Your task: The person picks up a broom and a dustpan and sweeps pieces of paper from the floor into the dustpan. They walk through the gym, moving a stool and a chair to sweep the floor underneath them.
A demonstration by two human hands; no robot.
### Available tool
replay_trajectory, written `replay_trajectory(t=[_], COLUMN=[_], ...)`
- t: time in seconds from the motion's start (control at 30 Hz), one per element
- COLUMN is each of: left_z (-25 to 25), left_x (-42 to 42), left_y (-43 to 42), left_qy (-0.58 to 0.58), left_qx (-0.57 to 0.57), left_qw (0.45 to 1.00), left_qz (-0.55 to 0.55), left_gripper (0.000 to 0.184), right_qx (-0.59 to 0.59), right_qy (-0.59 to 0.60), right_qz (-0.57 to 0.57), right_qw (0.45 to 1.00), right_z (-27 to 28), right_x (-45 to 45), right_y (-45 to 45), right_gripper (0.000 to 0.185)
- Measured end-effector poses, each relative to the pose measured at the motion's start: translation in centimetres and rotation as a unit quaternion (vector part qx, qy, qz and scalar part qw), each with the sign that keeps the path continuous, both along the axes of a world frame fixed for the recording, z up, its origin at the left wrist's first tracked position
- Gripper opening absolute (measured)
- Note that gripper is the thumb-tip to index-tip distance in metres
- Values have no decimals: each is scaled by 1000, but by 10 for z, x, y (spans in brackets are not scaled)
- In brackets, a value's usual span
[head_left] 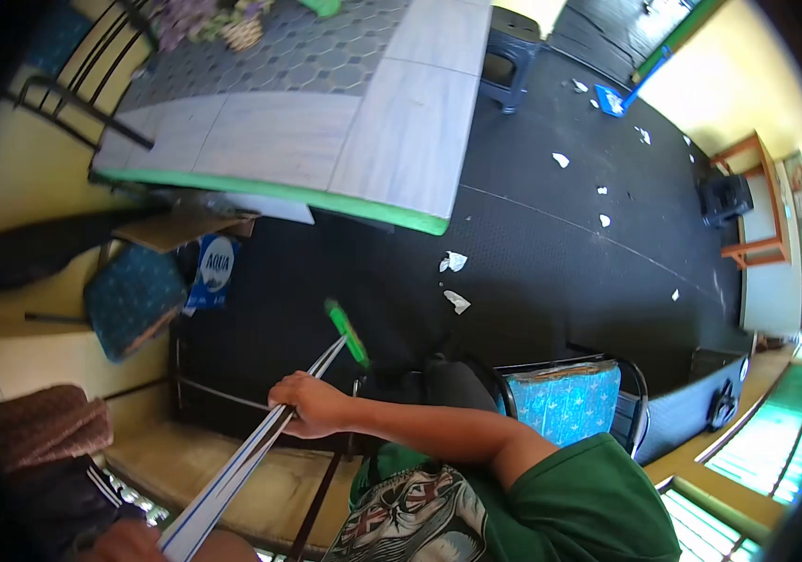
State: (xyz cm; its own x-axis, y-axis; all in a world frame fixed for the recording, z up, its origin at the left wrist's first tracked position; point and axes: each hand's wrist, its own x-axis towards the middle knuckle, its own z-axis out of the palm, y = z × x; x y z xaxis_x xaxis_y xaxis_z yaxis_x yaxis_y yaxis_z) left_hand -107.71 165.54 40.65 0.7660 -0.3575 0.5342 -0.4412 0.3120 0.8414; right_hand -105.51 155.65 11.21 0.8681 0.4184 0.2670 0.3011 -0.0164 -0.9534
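A broom with a white, blue-striped handle (232, 482) runs diagonally from the lower left toward the floor. Its green head (348, 333) is over the dark floor near the table's underside. My right hand (312, 405) is closed around the middle of the handle, the arm reaching across my body. At the bottom left edge, my left hand (129, 541) is wrapped round the upper end, partly dark and cut off by the frame. Crumpled white paper (455, 261) and another white scrap (457, 301) lie on the floor to the right of the broom head.
A tiled table (401, 140) with a green edge stands ahead. Beneath it are a blue AQUA box (213, 269) and a blue-seated chair (134, 300). Another blue chair (565, 403) is at my right. More scraps, a blue dustpan (612, 101) and a black stool (726, 199) are farther off.
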Motion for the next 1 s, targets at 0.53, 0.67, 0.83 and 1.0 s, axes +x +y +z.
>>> replay_trajectory(t=[0.53, 0.67, 0.83, 1.0], left_z=[-102, -76, 2, 16], left_x=[-6, -3, 54, 68], left_y=[-206, -230, -222, -287], left_qy=[127, 97, -71, 5], left_qx=[-1, -17, -109, 27], left_qw=[987, 991, 941, 980], left_qz=[-94, -88, -314, -198], left_gripper=[17, 19, 25, 25], right_qx=[-165, -147, -66, -10], right_qy=[-12, -30, -39, 34], right_qz=[-214, -261, -268, -261], right_qw=[963, 954, 960, 965], right_z=[-114, -74, 18, 10], right_x=[-32, -24, -3, 35], right_y=[-303, -328, -300, -307], right_gripper=[16, 17, 17, 18])
